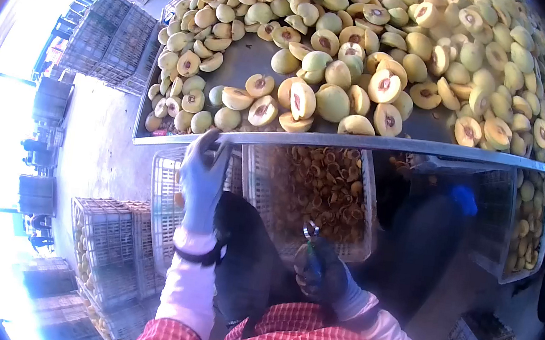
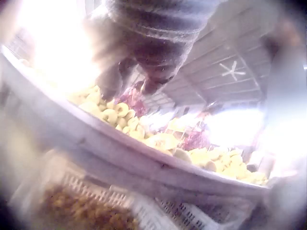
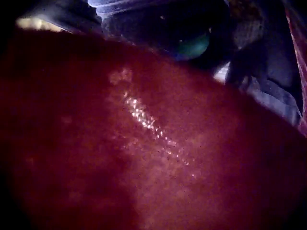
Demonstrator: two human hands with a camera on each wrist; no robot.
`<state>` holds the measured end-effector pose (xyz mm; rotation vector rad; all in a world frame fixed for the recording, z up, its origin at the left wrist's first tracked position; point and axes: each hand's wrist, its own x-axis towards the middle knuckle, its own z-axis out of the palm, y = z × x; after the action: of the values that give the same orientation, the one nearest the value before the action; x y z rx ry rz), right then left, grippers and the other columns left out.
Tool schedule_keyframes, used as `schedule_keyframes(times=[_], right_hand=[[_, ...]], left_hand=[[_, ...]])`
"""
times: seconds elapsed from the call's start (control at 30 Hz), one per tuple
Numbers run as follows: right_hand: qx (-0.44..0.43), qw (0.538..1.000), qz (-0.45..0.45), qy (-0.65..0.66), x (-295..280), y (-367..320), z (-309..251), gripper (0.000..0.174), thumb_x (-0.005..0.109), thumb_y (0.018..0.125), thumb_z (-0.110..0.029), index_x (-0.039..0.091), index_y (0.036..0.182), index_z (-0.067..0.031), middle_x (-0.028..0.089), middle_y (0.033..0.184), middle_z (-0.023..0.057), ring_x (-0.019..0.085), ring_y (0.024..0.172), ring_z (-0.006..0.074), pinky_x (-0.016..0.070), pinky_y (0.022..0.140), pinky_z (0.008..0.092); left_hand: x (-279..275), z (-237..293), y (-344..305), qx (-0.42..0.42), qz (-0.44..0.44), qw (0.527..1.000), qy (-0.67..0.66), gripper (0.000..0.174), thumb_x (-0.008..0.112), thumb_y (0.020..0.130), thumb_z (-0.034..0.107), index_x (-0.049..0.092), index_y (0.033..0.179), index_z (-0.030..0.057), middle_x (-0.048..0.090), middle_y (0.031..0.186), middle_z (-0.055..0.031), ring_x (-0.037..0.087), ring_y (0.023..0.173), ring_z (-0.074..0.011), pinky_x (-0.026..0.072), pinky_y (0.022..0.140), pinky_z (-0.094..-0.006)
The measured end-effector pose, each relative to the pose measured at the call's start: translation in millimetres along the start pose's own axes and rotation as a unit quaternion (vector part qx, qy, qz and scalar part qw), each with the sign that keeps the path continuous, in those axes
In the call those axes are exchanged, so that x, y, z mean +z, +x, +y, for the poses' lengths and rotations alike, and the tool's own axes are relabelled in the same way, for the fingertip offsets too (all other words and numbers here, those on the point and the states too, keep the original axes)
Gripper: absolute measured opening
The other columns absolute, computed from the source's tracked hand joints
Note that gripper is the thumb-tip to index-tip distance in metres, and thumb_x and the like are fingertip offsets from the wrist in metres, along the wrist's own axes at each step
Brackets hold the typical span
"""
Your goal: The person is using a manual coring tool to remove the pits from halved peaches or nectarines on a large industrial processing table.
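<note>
My left hand [image 1: 204, 179], in a light glove, is at the table's metal rim [image 1: 303, 137] with thumb and fingers apart. In the left wrist view, its fingers [image 2: 160, 72] hang down over the fruit with nothing between them. Halved yellow-green peaches [image 1: 302, 101] cover much of the metal table, many cut side up with the brown pit showing. Low in front of my body, my right hand [image 1: 321, 273], in a dark-palmed glove, grips a pitting tool [image 1: 310, 230] with a looped metal tip and green handle. Red cloth fills most of the right wrist view, hiding the tool's tip.
Under the rim, between my knees, stands a white plastic crate [image 1: 369, 215] holding brown pit pieces [image 1: 314, 188]. Another white crate [image 1: 166, 191] is to its left. At right, a crate [image 1: 500, 263] holds peaches. Stacked crates [image 1: 106, 245] stand on the floor at left.
</note>
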<state>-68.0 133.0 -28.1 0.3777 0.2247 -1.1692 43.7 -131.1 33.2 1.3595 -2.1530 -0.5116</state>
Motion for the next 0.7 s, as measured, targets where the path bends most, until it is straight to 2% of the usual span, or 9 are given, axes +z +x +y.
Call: schedule_keyframes(times=[0.03,0.1,0.17,0.3,0.33,0.43,0.53,0.57,0.7], right_hand=[[0.009,1.0,-0.016,0.001,-2.4,1.9,-1.6,0.052,0.039,0.096,-0.056,0.056,0.085,-0.0083,0.043,0.056,-0.0003,0.038,0.04,0.0098,0.0318,0.036,0.0222],[0.023,0.999,-0.047,0.01,-11.5,5.4,-4.0,0.052,0.039,0.096,-0.056,0.055,0.083,-0.0086,0.042,0.054,-0.0012,0.038,0.039,0.0094,0.0318,0.035,0.0221],[-0.007,1.0,-0.021,-0.001,-15.7,6.5,-6.1,0.051,0.039,0.096,-0.056,0.054,0.082,-0.009,0.042,0.054,-0.0017,0.037,0.038,0.0097,0.0316,0.035,0.0226],[-0.112,0.976,0.144,-0.121,1.8,6.3,-8.7,0.046,0.041,0.098,-0.051,0.052,0.081,-0.009,0.045,0.054,-0.0013,0.038,0.037,0.012,0.0326,0.036,0.025],[-0.162,0.961,0.149,-0.169,7.1,3.3,-12.9,0.043,0.044,0.097,-0.049,0.053,0.085,-0.0083,0.047,0.055,-0.001,0.041,0.04,0.0113,0.0339,0.038,0.0242],[-0.287,0.889,0.16,-0.32,26.6,-6.0,-27.3,0.036,0.053,0.095,-0.043,0.056,0.093,-0.0066,0.052,0.059,-0.0005,0.049,0.045,0.0093,0.0369,0.043,0.0223],[-0.35,0.798,0.17,-0.461,31.9,-2.4,-29.6,0.028,0.059,0.093,-0.031,0.056,0.097,-0.0034,0.057,0.066,0.0049,0.055,0.052,0.0144,0.0418,0.049,0.0267],[-0.366,0.764,0.178,-0.5,30.6,0.6,-28.1,0.026,0.06,0.093,-0.027,0.056,0.099,-0.0019,0.059,0.068,0.0076,0.058,0.055,0.0172,0.0441,0.052,0.029],[-0.425,0.633,0.206,-0.613,14.8,5.4,-16.8,0.025,0.061,0.09,-0.018,0.055,0.104,0.002,0.062,0.078,0.0196,0.063,0.069,0.031,0.048,0.063,0.0377]], left_hand=[[10.7,17.7,20.6,-0.026,-0.054,0.998,-0.001,0.048,0.071,0.081,0.034,0.06,0.115,0.0025,0.06,0.104,-0.0184,0.063,0.089,-0.0286,0.0499,0.077,-0.0376],[42.5,34.5,57.2,0.014,-0.094,0.979,0.183,0.052,0.072,0.078,0.042,0.06,0.112,0.0036,0.06,0.107,-0.0196,0.063,0.095,-0.0318,0.0492,0.08,-0.0396],[85.9,19.2,85.4,0.025,-0.152,0.96,0.233,0.052,0.071,0.077,0.045,0.061,0.107,0.0043,0.063,0.099,-0.0165,0.063,0.096,-0.0336,0.048,0.083,-0.0428],[112.3,-7.0,95.0,0.147,-0.191,0.966,-0.089,0.051,0.074,0.076,0.025,0.055,0.118,0.0033,0.061,0.107,-0.0193,0.064,0.095,-0.0279,0.0506,0.081,-0.0369],[97.9,14.6,77.7,0.044,-0.184,0.961,-0.2,0.051,0.073,0.077,0.012,0.051,0.122,0.0005,0.06,0.109,-0.0172,0.063,0.095,-0.0212,0.0518,0.08,-0.0307],[63.1,43.0,9.9,-0.087,-0.171,0.849,-0.493,0.041,0.065,0.083,0.005,0.05,0.12,-0.0054,0.06,0.11,-0.0133,0.061,0.1,-0.0201,0.0514,0.087,-0.0304],[53.8,48.8,-60.0,-0.201,-0.228,0.84,-0.449,0.041,0.065,0.084,0.011,0.053,0.119,-0.005,0.061,0.108,-0.0121,0.061,0.096,-0.0167,0.0508,0.085,-0.0282],[44.7,65.0,-69.6,-0.184,-0.303,0.836,-0.42,0.04,0.061,0.089,0.019,0.053,0.121,-0.0037,0.061,0.107,-0.0097,0.059,0.095,-0.0152,0.0488,0.085,-0.0268],[52.3,80.2,-109.3,-0.196,-0.275,0.792,-0.509,0.044,0.052,0.096,0.033,0.05,0.126,0.0005,0.057,0.111,-0.0086,0.055,0.102,-0.0141,0.0444,0.091,-0.0278]])
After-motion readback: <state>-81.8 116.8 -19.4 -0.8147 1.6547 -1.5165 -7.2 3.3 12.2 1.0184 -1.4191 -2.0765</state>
